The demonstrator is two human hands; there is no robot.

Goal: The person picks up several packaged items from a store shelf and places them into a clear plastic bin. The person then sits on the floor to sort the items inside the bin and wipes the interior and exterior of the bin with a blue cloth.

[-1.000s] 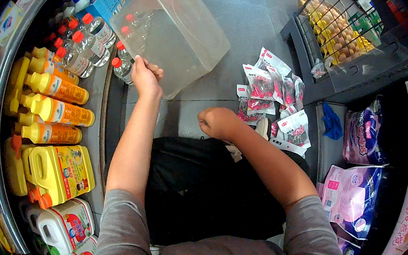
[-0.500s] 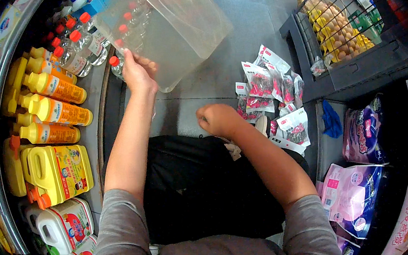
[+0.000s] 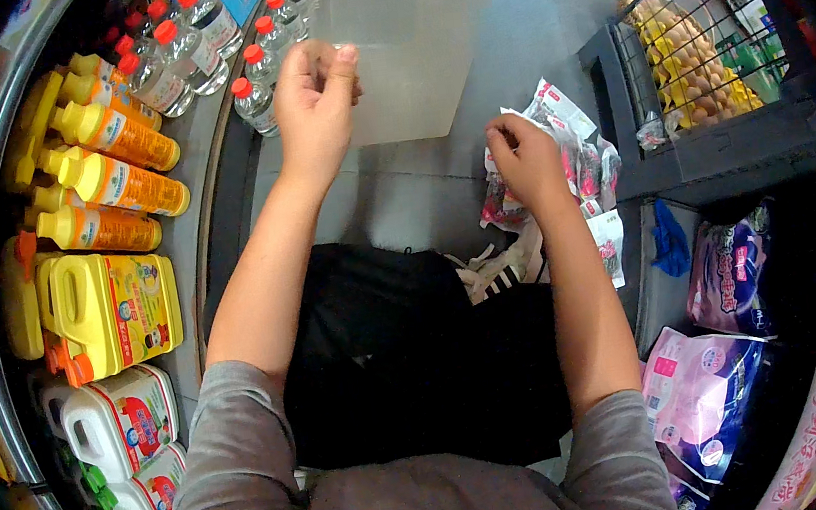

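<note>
Above the lap, left hand (image 3: 313,105) has lifted the clear bin (image 3: 414,43) higher, pinching its rim; right hand (image 3: 523,156), fingers curled, touches the packets (image 3: 572,151).

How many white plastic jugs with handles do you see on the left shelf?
2. One white plastic jug stands just below the big yellow jug. The second white jug is beneath it, near the lower edge. More may be hidden below.

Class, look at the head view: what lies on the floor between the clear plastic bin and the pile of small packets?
Only bare grey floor separates the clear plastic bin from the packets.
</note>
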